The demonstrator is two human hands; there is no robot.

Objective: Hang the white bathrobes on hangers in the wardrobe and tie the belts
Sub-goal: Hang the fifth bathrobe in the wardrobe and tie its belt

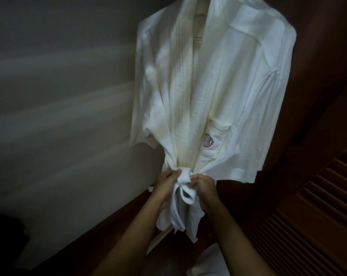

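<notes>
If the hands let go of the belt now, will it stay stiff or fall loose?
The belt looks soft and floppy: its loop and ends droop below the knot. It probably falls limp. Thick cloth may grip itself, so the knot likely holds.

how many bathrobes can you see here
1 for sure: a white bathrobe hanging up, both hands at its belt. White cloth at the bottom edge may be another; too cropped to tell.
</notes>
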